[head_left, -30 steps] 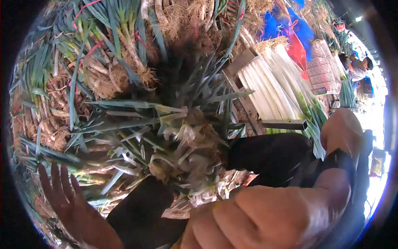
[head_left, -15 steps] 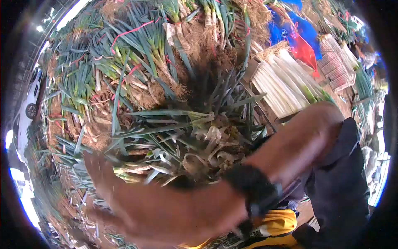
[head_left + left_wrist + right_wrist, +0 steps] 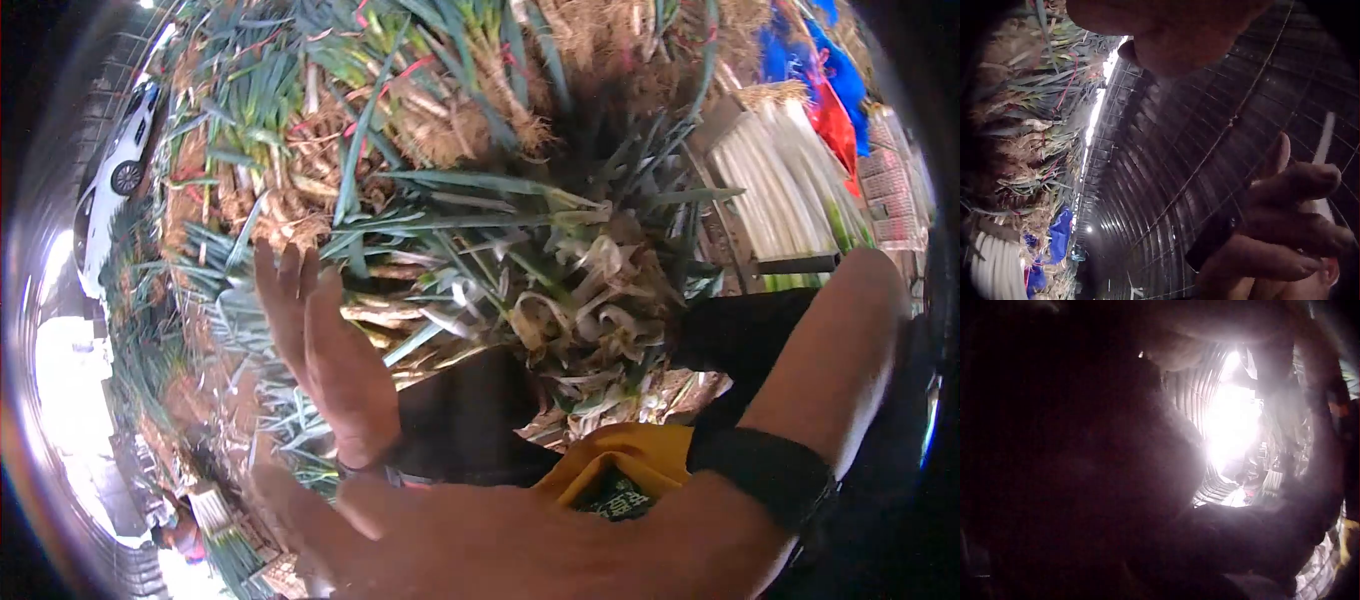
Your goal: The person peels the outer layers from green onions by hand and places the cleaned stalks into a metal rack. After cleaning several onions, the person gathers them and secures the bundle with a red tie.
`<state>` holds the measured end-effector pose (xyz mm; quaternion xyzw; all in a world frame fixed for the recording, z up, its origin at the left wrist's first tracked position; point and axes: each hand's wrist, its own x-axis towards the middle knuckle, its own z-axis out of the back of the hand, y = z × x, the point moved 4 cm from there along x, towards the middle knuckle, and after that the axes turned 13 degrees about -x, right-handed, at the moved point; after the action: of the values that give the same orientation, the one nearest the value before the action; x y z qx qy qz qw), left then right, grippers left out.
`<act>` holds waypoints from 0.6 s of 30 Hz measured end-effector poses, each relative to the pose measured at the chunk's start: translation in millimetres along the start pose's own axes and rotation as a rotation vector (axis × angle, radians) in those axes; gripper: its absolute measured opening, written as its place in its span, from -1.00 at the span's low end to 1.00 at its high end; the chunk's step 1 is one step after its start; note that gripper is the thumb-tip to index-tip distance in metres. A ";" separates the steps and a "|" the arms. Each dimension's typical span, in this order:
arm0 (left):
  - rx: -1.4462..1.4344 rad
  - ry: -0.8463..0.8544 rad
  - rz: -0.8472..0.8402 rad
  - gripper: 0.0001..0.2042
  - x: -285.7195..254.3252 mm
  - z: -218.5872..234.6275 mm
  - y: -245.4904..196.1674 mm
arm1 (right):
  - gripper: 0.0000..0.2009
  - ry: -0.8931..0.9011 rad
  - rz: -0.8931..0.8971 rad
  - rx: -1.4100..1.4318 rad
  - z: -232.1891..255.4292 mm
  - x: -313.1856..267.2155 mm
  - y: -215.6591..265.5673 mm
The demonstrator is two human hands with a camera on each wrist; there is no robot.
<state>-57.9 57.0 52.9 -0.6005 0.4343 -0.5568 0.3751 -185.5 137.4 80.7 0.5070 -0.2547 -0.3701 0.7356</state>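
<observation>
On the left of the head view, my left hand (image 3: 335, 365) is raised with its fingers upright and nothing between them, in front of cut leek leaves (image 3: 390, 345). My right hand (image 3: 470, 540), blurred, reaches in along the bottom edge below it, fingers extended leftward; a black band (image 3: 765, 465) circles that wrist. In the left wrist view, part of my left hand (image 3: 1175, 28) fills the top, and another hand (image 3: 1279, 231) with bent fingers has a thin white strip (image 3: 1324, 144) behind it; whether it is held, I cannot tell. The right wrist view is mostly dark.
Bundled leeks with roots (image 3: 440, 130) lie piled across the top. A heap of peeled leaves (image 3: 600, 300) is at the centre, trimmed white leeks (image 3: 785, 180) at the right. Farther off are a red bag (image 3: 835, 130) and a white car (image 3: 115, 185).
The right hand has swung down and across to the bottom, its fingers now extended. My left hand shows again, still raised. The view has turned, bringing the car in at the left.
</observation>
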 end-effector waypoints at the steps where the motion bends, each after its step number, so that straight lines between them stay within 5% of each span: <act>1: 0.007 0.007 -0.006 -0.71 1.1 0.1 0.0 | -0.72 0.018 -0.004 0.025 -2.4 0.3 -0.4; 8: 0.131 0.027 -0.024 -0.75 3.1 -8.9 2.4 | -0.68 -0.063 -0.159 0.234 35.2 7.3 -34.1; 11: 0.399 0.089 -0.123 -0.77 3.4 -11.1 0.4 | -0.66 -0.404 -0.433 0.127 110.8 36.1 -118.5; 12: 0.563 0.088 -0.120 -0.77 4.1 -14.5 2.8 | -0.62 -0.512 -0.259 -0.167 137.1 45.6 -174.5; 13: 0.399 0.100 -0.112 -0.73 3.1 -20.3 1.3 | -0.56 -0.661 -0.122 -0.488 161.6 52.4 -229.2; 14: 0.286 0.026 0.021 -0.62 1.8 -19.5 9.4 | -0.52 -0.534 -0.609 -0.273 176.4 54.6 -274.6; 16: -0.050 -0.108 0.235 -0.47 2.5 -31.9 6.3 | -0.49 -0.737 -0.477 -0.459 192.0 45.9 -298.4; 18: -0.002 -0.093 0.234 -0.41 8.5 -35.1 15.1 | -0.48 -0.772 -0.508 -0.591 201.0 48.3 -328.6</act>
<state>-94.4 45.0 45.1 -0.5714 0.4842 -0.4802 0.4566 -401.4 -83.0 -154.8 0.1517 -0.2611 -0.7510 0.5871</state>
